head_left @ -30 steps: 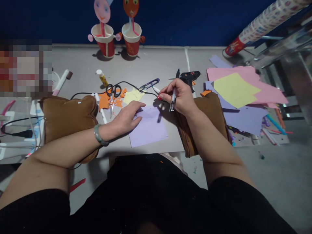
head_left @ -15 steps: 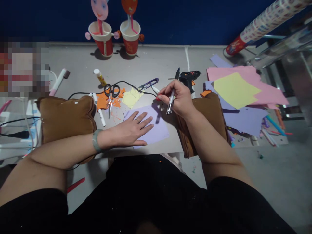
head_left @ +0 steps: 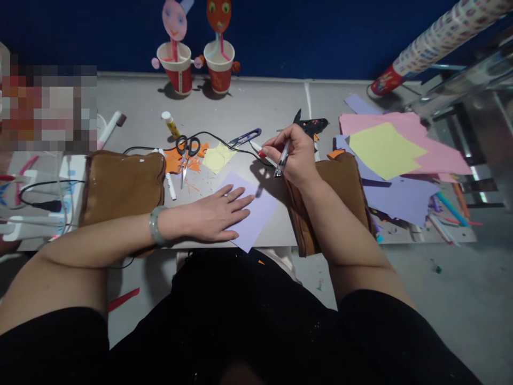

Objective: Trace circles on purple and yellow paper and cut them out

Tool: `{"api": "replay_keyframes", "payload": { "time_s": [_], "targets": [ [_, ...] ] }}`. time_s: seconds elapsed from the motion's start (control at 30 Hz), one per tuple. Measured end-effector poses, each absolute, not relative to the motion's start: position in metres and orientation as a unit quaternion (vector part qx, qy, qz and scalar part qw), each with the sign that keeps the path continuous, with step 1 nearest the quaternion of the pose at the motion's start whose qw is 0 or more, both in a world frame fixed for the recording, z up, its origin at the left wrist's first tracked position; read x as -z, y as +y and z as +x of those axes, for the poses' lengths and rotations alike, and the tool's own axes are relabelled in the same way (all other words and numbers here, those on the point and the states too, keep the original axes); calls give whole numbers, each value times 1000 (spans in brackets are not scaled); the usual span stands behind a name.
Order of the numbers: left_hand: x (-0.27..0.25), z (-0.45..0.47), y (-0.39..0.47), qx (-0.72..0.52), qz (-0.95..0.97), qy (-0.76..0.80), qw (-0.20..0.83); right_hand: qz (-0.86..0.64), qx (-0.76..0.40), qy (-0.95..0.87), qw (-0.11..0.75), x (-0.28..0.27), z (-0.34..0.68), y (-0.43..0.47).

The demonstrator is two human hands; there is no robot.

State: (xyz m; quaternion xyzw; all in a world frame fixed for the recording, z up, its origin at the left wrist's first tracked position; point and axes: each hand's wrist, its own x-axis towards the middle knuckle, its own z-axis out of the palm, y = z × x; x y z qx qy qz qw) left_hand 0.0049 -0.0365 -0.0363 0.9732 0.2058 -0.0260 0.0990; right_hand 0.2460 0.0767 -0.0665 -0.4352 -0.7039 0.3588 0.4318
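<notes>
My left hand [head_left: 218, 215] lies flat with fingers spread on a sheet of purple paper [head_left: 262, 206], which sits turned at an angle by the table's front edge. My right hand [head_left: 294, 158] is closed around a pen [head_left: 282, 159] with a clear barrel, raised to the right of the paper. Its fingers hide part of the pen. Beyond my left hand are black-handled scissors [head_left: 187, 147], orange paper scraps [head_left: 174, 160] and a yellow paper piece [head_left: 216, 159] with drawn circles. A purple-handled cutter [head_left: 245, 137] and a red-and-white marker [head_left: 258, 149] are near my right hand.
Brown cushions [head_left: 122, 184] flank the work area under my forearms. A black glue gun [head_left: 315, 125] lies behind my right hand, its cord crossing the table. Two paper-cup figures [head_left: 178, 75] stand at the back. Coloured paper [head_left: 401, 198] and a cup stack [head_left: 417, 53] are on the right.
The purple paper has turned under my left hand, so one corner now points toward me. My right hand still holds the pen, in nearly the same place. The view has shifted slightly.
</notes>
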Motion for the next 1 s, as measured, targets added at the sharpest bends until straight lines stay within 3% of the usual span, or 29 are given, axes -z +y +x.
{"api": "replay_keyframes", "payload": {
  "time_s": [0.37, 0.63, 0.77, 1.0],
  "targets": [
    [41, 24, -64, 123, 927, 343, 89, -429, -354, -707, 436, 68, 246, 78],
    [22, 36, -59, 114, 885, 436, 121, -428, -369, -702, 433, 66, 242, 74],
    [17, 31, -26, 56, 868, 486, 86, -421, -383, -710, 413, 64, 242, 74],
    [47, 17, 7, -25, 824, 517, 232, -384, -468, -696, 386, 64, 241, 74]
  ]
}}
